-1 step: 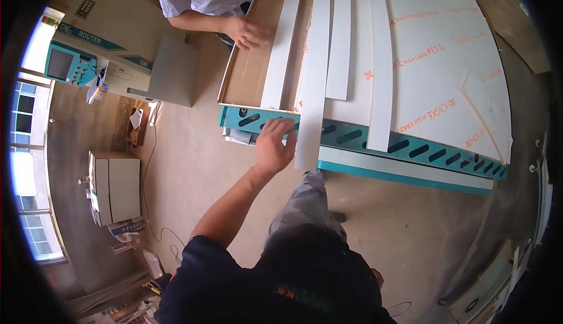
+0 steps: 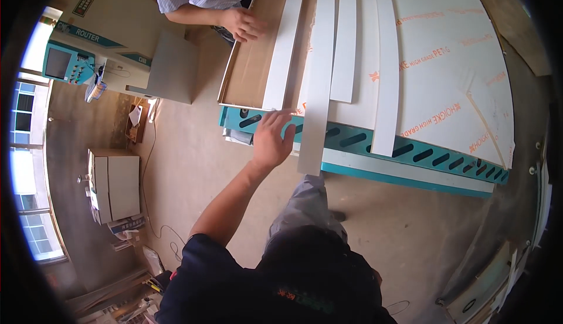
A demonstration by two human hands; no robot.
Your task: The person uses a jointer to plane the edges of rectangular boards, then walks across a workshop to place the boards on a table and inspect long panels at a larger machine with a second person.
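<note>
From the head view I saw my left hand [image 2: 271, 138] spread flat, fingers wide, holding nothing, resting at the near end of a white strip [image 2: 284, 42] on the teal-edged machine bed [image 2: 410, 154]. A longer white strip [image 2: 319, 83] overhung the edge just beside it. My right hand was out of sight. A co-worker's hand [image 2: 241, 24] lay on the brown board [image 2: 249, 69].

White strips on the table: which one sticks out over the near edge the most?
The long white strip beside the person's left hand; its end overhangs the teal table edge farthest.
</note>
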